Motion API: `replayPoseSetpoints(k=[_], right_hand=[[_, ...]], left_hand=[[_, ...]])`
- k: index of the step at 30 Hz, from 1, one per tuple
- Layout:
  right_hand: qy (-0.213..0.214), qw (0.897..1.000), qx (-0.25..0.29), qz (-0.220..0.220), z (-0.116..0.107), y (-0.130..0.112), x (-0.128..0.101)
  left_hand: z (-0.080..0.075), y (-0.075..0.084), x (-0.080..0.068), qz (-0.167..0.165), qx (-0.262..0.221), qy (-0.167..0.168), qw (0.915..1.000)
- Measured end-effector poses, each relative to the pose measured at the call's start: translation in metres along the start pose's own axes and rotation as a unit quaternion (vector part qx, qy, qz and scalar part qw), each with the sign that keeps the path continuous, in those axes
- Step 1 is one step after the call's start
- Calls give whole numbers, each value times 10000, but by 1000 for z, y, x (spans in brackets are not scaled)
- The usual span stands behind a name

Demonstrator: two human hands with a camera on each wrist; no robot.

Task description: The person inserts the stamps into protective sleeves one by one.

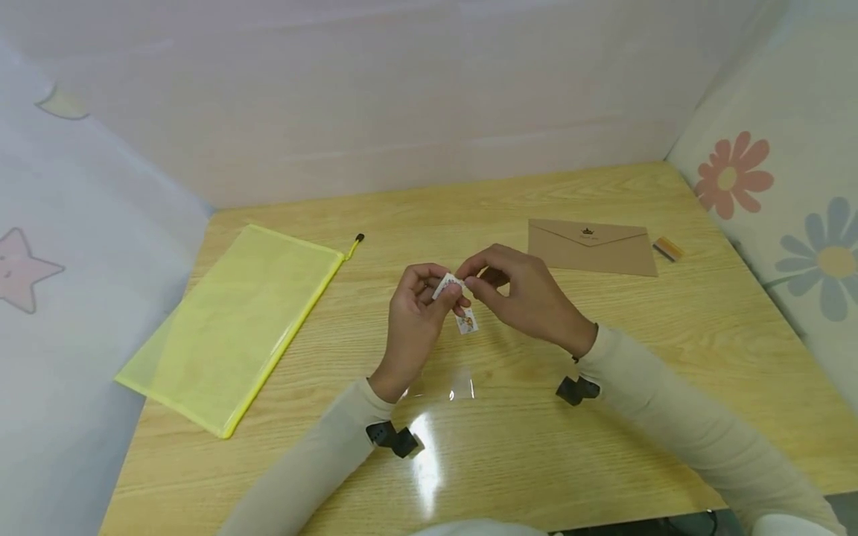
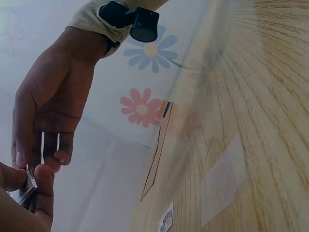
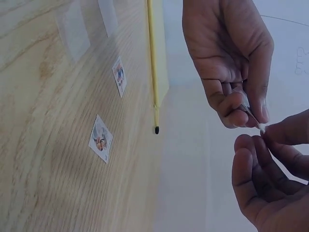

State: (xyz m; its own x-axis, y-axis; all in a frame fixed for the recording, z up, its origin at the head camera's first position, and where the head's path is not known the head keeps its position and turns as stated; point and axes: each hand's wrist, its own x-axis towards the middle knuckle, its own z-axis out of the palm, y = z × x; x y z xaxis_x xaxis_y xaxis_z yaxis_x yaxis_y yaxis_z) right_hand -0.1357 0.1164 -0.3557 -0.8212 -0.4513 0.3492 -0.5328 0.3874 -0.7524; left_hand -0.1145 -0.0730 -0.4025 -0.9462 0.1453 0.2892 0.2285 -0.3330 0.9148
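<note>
My left hand [image 1: 424,309] holds a thin bundle of small white printed cards [image 1: 442,283] between thumb and fingers, above the table. From the right, the thumb and forefinger of my right hand [image 1: 532,294] pinch the bundle's edge, as the right wrist view also shows. Below, one small picture card [image 1: 468,322] lies on the table. The right wrist view shows two such cards lying there, one with an orange-brown picture [image 3: 101,139] and another with a blue and red one [image 3: 119,76]. A clear plastic sleeve [image 1: 461,385] lies nearer my body.
On the left lies a yellow translucent zip pouch [image 1: 234,320] with a black-tipped pull [image 1: 360,238]. A brown envelope [image 1: 590,249] with a black crown print lies at the back right, and a small striped block [image 1: 668,249] sits by its right end. Curtain-like walls surround the wooden table [image 1: 322,469].
</note>
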Motion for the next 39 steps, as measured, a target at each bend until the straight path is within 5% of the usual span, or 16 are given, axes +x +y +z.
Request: replayPoseSetpoints(k=[3,6,8,9,11,15,16,18,20,23,30,32,37,39], right_hand=[[-144,9998,84,130,0,0,0],[-221,9993,46,283,-2,0,0],[-320,9987,-142,366,-5,4,-2],[-458,9977,-258,428,-8,9,-3],[-850,9934,-471,611,-13,23,-5],[-1770,9738,-1083,930,-17,58,-14],[-1896,9683,-1292,984,-15,64,-17],[-1990,9576,-1871,918,-10,72,-23],[-1949,9485,-2381,751,-3,75,-26],[-1773,9452,-2711,400,8,74,-25],[-1921,9524,-2347,-303,35,69,-17],[-2014,9512,-2320,-297,40,68,-16],[-2112,9553,-2065,100,43,68,-15],[-2101,9572,-1980,208,44,69,-13]], left_hand=[[0,-1,0,-2,65,-97,9999],[-1,-1,-2,-9,858,-279,9959],[-3,0,-4,-5,1893,-441,9809],[-6,2,-6,-15,2584,-584,9643],[-13,5,-9,-74,3996,-1032,9108],[-26,8,-19,-69,5986,-2551,7594],[-27,6,-23,-96,6200,-2919,7283],[-26,4,-29,-164,6427,-3498,6814],[-23,1,-33,-218,6516,-3796,6564],[-19,0,-37,-175,6441,-3939,6555],[-19,-3,-39,93,6049,-3886,6950],[-21,-5,-39,-10,5810,-3818,7188],[-24,-9,-33,-395,4940,-3437,7977],[-25,-9,-31,-493,4731,-3245,8176]])
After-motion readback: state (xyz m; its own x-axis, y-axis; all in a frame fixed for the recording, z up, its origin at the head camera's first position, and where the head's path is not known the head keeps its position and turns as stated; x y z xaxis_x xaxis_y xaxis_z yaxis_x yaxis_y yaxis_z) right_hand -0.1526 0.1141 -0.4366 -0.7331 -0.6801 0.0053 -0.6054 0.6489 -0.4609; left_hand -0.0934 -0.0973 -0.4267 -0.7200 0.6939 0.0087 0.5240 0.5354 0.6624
